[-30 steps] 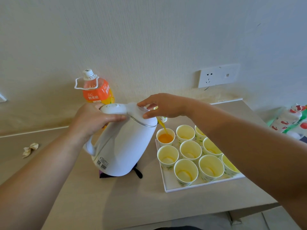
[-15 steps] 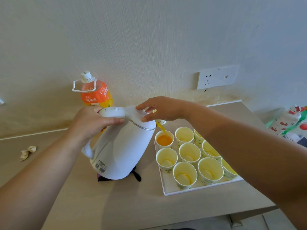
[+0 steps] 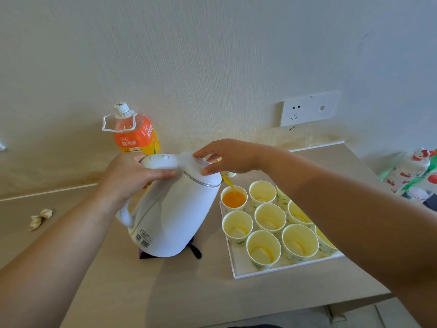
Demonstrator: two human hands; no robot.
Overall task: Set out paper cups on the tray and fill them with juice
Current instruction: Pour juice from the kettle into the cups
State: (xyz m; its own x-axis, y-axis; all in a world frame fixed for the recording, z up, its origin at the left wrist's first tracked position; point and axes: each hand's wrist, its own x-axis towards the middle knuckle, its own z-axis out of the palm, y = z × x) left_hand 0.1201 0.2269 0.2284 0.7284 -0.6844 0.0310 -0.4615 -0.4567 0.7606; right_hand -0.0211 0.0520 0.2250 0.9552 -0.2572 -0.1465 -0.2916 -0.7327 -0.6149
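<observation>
A white kettle (image 3: 175, 216) is tilted to the right, and a thin stream of orange juice runs from its spout into the back-left paper cup (image 3: 234, 199). My left hand (image 3: 128, 177) grips the kettle's handle near the top. My right hand (image 3: 230, 156) rests on the lid, fingers pressing it down. Several paper cups stand in rows on the white tray (image 3: 238, 268); one front cup (image 3: 263, 249) has a little juice at its bottom, and the others look empty. My right forearm hides some of the cups on the right.
An orange juice bottle (image 3: 134, 134) stands against the wall behind the kettle. A crumpled scrap of paper (image 3: 40, 218) lies at the left of the table. A dark object (image 3: 195, 250) lies under the kettle. Packages (image 3: 411, 174) sit at the far right. The table's front edge runs just below the tray.
The juice level in the back-left cup has risen as the pour goes on. The kettle and both hands hold nearly the same pose.
</observation>
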